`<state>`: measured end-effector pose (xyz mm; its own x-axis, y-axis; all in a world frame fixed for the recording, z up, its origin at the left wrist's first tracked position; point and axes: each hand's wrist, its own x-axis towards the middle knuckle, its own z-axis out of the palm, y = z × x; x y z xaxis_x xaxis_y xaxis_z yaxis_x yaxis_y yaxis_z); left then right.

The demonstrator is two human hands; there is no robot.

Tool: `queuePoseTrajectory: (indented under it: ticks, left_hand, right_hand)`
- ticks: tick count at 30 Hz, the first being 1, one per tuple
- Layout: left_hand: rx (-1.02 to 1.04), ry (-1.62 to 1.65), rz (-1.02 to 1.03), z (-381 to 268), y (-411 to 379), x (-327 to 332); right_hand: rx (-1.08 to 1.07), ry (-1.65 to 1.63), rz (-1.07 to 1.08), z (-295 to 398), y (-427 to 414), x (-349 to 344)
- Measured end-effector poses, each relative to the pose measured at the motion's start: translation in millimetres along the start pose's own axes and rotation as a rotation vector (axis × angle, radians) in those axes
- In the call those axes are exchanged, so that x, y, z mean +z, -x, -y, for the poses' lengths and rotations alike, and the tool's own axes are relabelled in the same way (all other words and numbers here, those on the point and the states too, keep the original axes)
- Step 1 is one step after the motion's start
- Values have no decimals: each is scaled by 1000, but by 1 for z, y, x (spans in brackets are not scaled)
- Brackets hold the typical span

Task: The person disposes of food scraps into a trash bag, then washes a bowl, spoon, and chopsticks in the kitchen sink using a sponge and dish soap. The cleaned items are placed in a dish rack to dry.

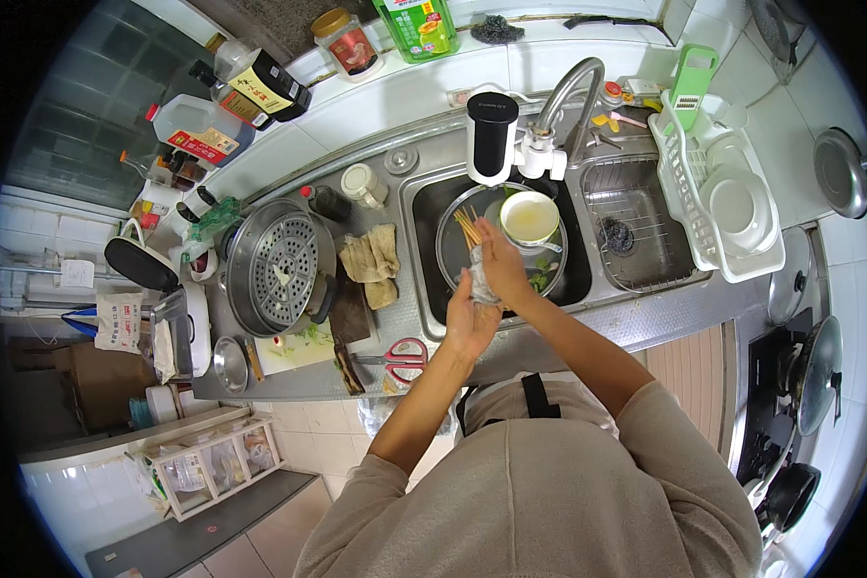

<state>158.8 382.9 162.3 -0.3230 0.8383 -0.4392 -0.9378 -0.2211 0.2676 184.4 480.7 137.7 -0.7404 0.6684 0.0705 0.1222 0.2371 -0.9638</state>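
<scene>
Over the left sink basin, both my hands are closed around a bundle of thin wooden chopsticks and a greyish-white cloth wrapped against it. My left hand holds the lower end from below; my right hand grips the bundle from the right side. Beneath them a large round metal basin stands in the sink. Inside it are a bowl with a green rim, holding pale liquid, a spoon handle beside it and some green leaves. The faucet with a white filter unit rises behind.
To the right are a second basin with a wire rack and scouring pad, and a white dish rack with bowls. On the left lie red-handled scissors, a folded cloth, a cutting board and a large steamer pot.
</scene>
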Motion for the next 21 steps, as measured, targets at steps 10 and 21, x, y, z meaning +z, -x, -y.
queuePoseTrajectory:
  ticks: [10,21]
  left_hand:
    - [18,83,-27,4,-20,-28]
    - [35,-1067,-219,28,-94,-48]
  right_hand:
    - [-218,137,-51,-25,27,10]
    - [880,-820,-247,-70,47,-78]
